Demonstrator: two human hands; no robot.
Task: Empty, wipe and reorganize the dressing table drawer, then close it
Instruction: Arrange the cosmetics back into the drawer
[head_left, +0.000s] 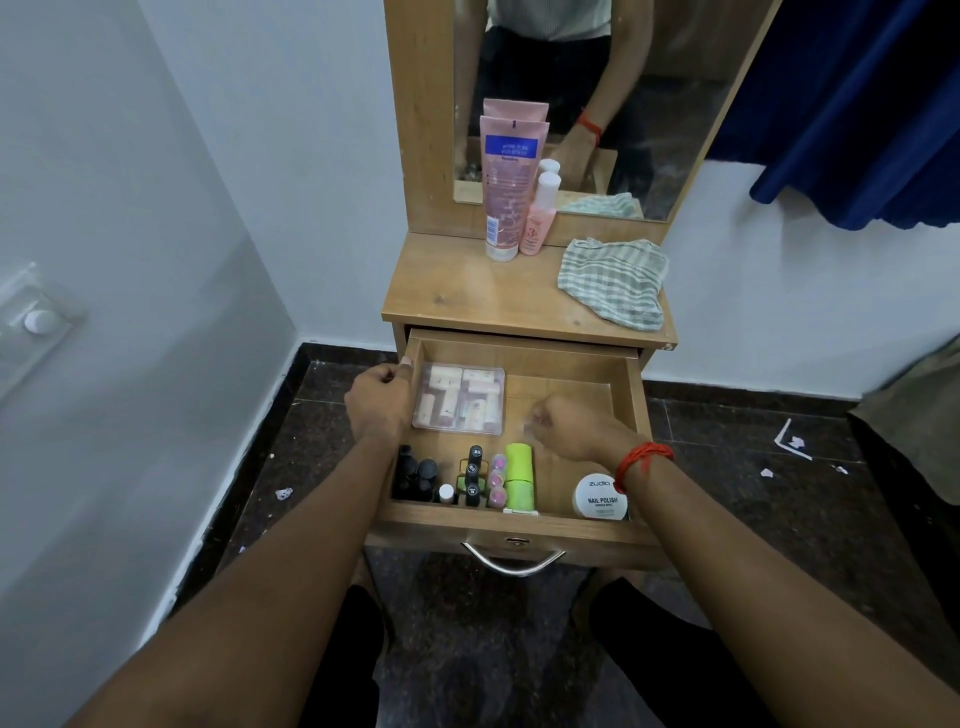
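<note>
The wooden drawer (636, 415) of the dressing table is pulled out. At its back left lies a clear plastic case (460, 397) of small pink bottles. Along the front stand dark bottles (418, 475), nail polish bottles (472, 475), a green roller bottle (519, 478) and a white nail polish remover jar (597, 496). My left hand (379, 400) is at the drawer's left wall, its curled fingers pinching the wall's top edge beside the case. My right hand (569, 423), a red thread on its wrist, hovers blurred over the bare drawer floor with fingers curled and nothing visible in them.
On the tabletop (467, 291) stand a pink lotion tube (506, 187) and a small pink bottle (540, 218) against the mirror (649, 104). A striped green cloth (613, 280) lies at the right. A metal handle (514, 564) hangs on the drawer front. Blue curtain (857, 114) at right.
</note>
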